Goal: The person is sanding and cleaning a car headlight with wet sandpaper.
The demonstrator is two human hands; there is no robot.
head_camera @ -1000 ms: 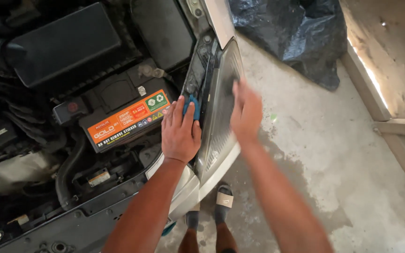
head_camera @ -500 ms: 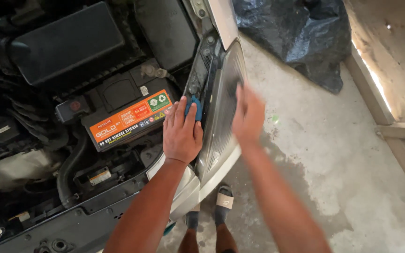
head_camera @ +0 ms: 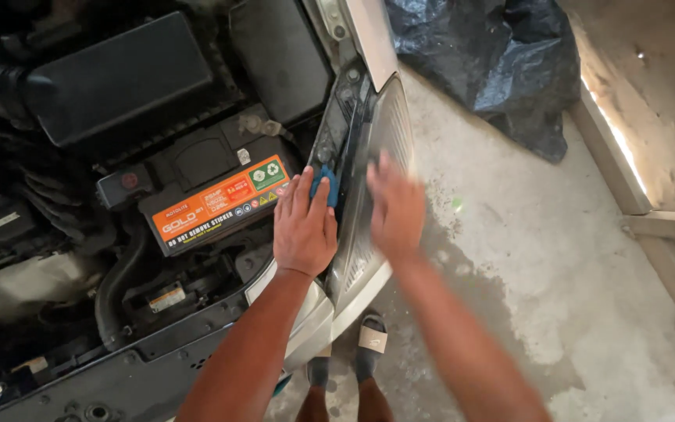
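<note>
The open engine bay (head_camera: 119, 195) fills the left of the view, and the concrete floor (head_camera: 548, 273) the right, with a black plastic sheet (head_camera: 494, 62) bunched well beyond the hands. Between them, at the corner of the car, sits the headlight (head_camera: 380, 156); it looks still seated in its opening, its clear lens facing the floor side and its dark back facing the bay. The black battery (head_camera: 212, 195) with its orange label lies just to the bay side of the left hand.

The left hand (head_camera: 305, 227) lies flat on the back edge of the headlight, fingers spread and loose, not closed round anything; a small blue part (head_camera: 326, 184) pokes up between its fingertips. The right hand (head_camera: 397, 207) is blurred against the lens side, palm towards it, and whether it presses or grips cannot be told.

Judging from this, the lamp is only being steadied from both sides; nothing shows it freed or lifted yet.
</note>
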